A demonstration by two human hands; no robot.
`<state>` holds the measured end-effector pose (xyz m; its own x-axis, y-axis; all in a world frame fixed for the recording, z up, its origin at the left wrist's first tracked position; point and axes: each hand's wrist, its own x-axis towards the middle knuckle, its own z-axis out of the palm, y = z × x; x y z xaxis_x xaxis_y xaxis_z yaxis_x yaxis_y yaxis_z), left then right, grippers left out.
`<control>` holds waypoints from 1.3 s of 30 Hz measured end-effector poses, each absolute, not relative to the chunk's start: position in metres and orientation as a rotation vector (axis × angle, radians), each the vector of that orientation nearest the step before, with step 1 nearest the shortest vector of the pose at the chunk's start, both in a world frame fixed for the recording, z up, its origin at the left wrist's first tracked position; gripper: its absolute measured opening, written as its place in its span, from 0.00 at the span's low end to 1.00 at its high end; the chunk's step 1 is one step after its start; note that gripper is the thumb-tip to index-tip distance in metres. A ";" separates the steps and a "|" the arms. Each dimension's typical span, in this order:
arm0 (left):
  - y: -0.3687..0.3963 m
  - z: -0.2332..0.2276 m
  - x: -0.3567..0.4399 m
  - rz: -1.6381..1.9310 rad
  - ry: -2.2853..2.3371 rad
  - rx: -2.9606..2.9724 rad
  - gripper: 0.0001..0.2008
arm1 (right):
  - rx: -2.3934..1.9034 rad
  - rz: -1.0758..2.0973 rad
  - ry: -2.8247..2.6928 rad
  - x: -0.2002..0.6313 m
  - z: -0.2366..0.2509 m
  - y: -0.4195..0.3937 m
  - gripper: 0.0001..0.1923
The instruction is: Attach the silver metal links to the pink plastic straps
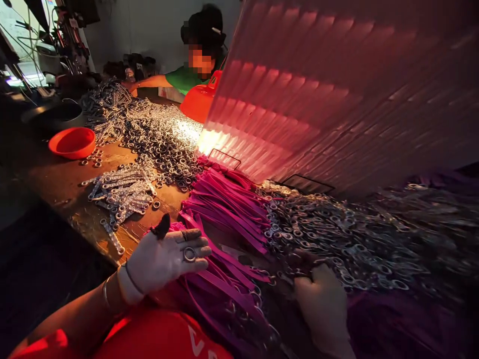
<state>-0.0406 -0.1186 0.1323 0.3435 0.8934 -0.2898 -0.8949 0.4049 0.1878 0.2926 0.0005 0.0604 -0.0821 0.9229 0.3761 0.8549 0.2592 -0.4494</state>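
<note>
My left hand (159,262), in a pale glove with dark thumb and fingertip coverings, is turned palm up with its fingers stretched out. A metal ring (189,255) lies loose on those fingers. Behind and below it spread magenta straps (228,209), some with metal rings at their ends. My right hand (324,301), also gloved, is closed at the lower right, beside a heap of metal-ended pieces (337,229). What it grips there is too dark to make out.
A pile of loose rings (160,144) covers the table's middle, with a smaller stack of silvery strips (121,192) nearer. An orange bowl (72,143) stands left. A red lamp (200,102) and a slanted translucent ribbed sheet (299,94) overhang. Across the table, a person (183,77) reaches toward the pile.
</note>
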 end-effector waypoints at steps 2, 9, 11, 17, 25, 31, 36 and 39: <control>-0.118 0.130 -0.037 1.128 0.334 0.039 0.25 | -1.489 0.462 -1.951 0.262 0.084 -0.023 0.17; -0.120 0.123 -0.026 1.165 0.672 0.302 0.25 | -0.915 0.443 -2.242 0.175 0.126 -0.073 0.21; -0.121 0.123 -0.023 1.182 0.753 0.339 0.25 | -0.910 0.406 -2.269 0.167 0.127 -0.076 0.18; -0.125 0.120 -0.008 1.319 0.911 0.544 0.29 | -1.195 0.305 -2.356 0.156 0.120 -0.082 0.19; -0.124 0.112 -0.004 1.397 1.056 0.845 0.33 | -1.133 0.411 -2.324 0.154 0.111 -0.078 0.20; -0.120 0.115 -0.011 1.234 0.983 0.820 0.22 | -1.011 0.303 -2.548 0.167 0.130 -0.073 0.07; -0.104 0.119 -0.003 1.157 0.778 0.475 0.22 | -1.048 0.150 -2.379 0.156 0.126 -0.084 0.08; -0.094 0.115 0.001 1.188 0.810 0.432 0.25 | -1.188 0.483 -2.249 0.154 0.114 -0.082 0.10</control>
<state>0.0015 -0.0939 0.1153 0.1465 0.9338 -0.3265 -0.6449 0.3405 0.6843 0.1537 -0.0824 0.1138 -0.4614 0.8357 0.2979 0.6398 0.5460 -0.5408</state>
